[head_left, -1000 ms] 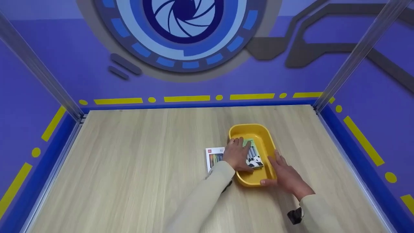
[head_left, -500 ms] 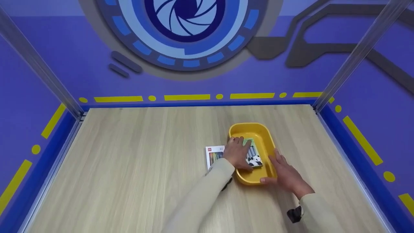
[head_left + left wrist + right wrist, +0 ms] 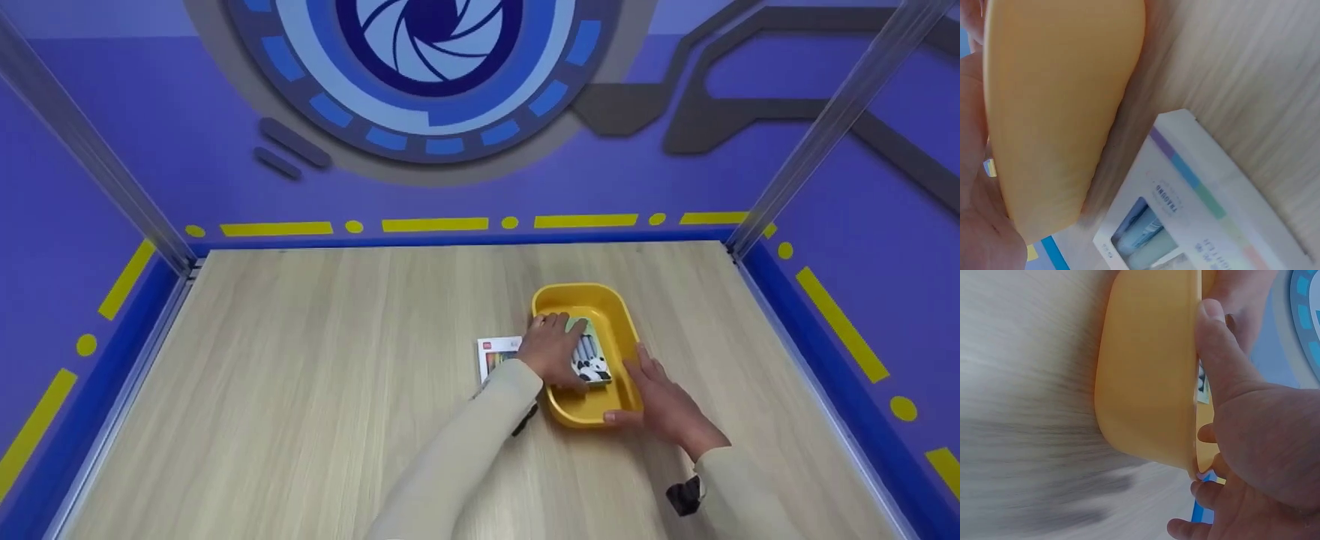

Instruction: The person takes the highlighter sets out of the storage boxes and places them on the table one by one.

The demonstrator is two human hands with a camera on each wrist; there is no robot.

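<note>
A yellow plastic bin sits on the table, right of centre. My left hand reaches over its left wall and holds a flat pack with a panda picture and grey sticks on its front. The thumb lies at the pack's near end, fingers toward the far end; the pack's left part is hidden. My right hand holds the bin's right wall near the front corner. In the right wrist view its thumb lies along the rim, with some fingertips inside the bin. Left of the bin lies a white pen box.
In the left wrist view the white pen box shows a rainbow stripe and a window with pastel pens, close to the bin's outer wall. Wood-grain table extends left. Blue-purple panels enclose the back and sides.
My left forearm and hand have shifted very slightly, covering a bit more of the white pen box. The bin and my right hand stay practically where they were.
</note>
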